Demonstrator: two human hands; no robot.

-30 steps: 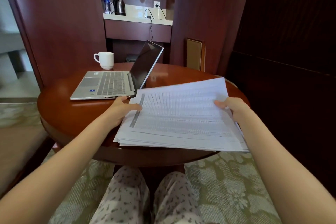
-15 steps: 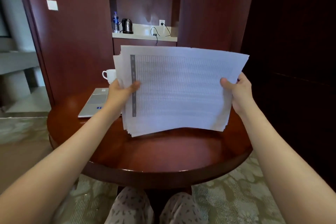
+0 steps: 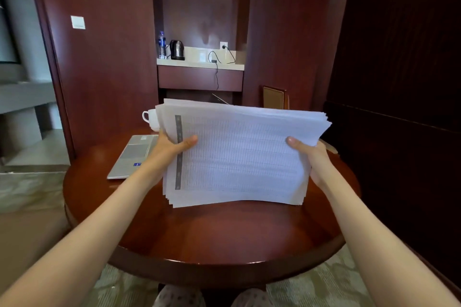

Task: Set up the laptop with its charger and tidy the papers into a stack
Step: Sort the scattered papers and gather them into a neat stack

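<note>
1. Papers (image 3: 239, 157): flat on the table (image 3: 212, 237) a second ago, they have since been stood upright and lowered. The bottom edge is at or just above the tabletop; contact cannot be told.
2. Left hand (image 3: 172, 147) and right hand (image 3: 306, 154): one side edge is gripped by each, at 9 and 3 o'clock of the stack, with the thumbs in front.
3. Sheet edges are staggered at the lower left corner, so squaring by tapping is judged the step in hand.
4. Laptop (image 3: 134, 154): lies at 10 o'clock of the stack, largely hidden.
5. Charger cable (image 3: 217, 70): at 12 o'clock, plugged into the wall socket (image 3: 223, 45); its laptop end is hidden.
</note>
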